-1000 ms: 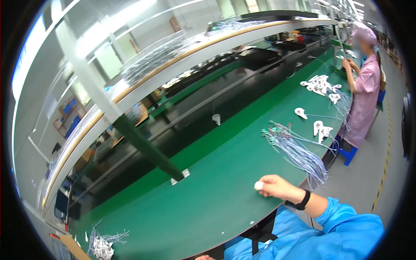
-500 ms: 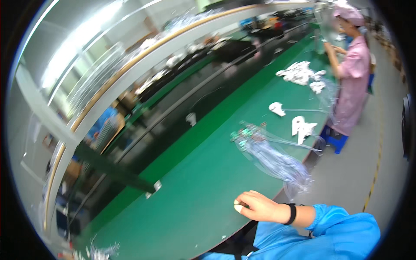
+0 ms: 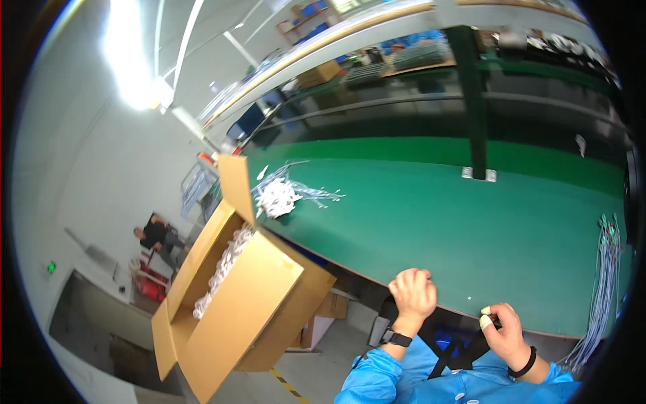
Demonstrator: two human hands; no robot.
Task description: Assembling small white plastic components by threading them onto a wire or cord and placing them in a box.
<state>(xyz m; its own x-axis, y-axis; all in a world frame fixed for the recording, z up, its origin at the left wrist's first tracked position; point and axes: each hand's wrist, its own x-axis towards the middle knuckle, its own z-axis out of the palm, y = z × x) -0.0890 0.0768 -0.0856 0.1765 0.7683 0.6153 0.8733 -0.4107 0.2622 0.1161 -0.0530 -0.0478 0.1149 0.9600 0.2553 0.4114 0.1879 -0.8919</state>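
Note:
At the near edge of the green table (image 3: 404,222), my left hand (image 3: 414,294) is held with loosely bent fingers and nothing visible in it. My right hand (image 3: 505,331) is beside the same edge, a little lower and farther right. Its fingers curl, and a small gap separates the thumb from the forefinger; both tips wear pale covers. No object shows between them. A bundle of thin clear tubes (image 3: 605,269) with green ends lies at the table's right side and hangs over the edge.
An open cardboard box (image 3: 252,296) holding white coiled pieces stands at the left. Behind it, a white heap (image 3: 277,198) with thin tubes lies on the table. A dark green post (image 3: 474,108) rises from the tabletop. A person (image 3: 158,232) sits far left.
My view has swung left, bringing the box, the white heap and my left hand into sight. The tube bundle now appears at the far right; the pink-clad co-worker is out of view.

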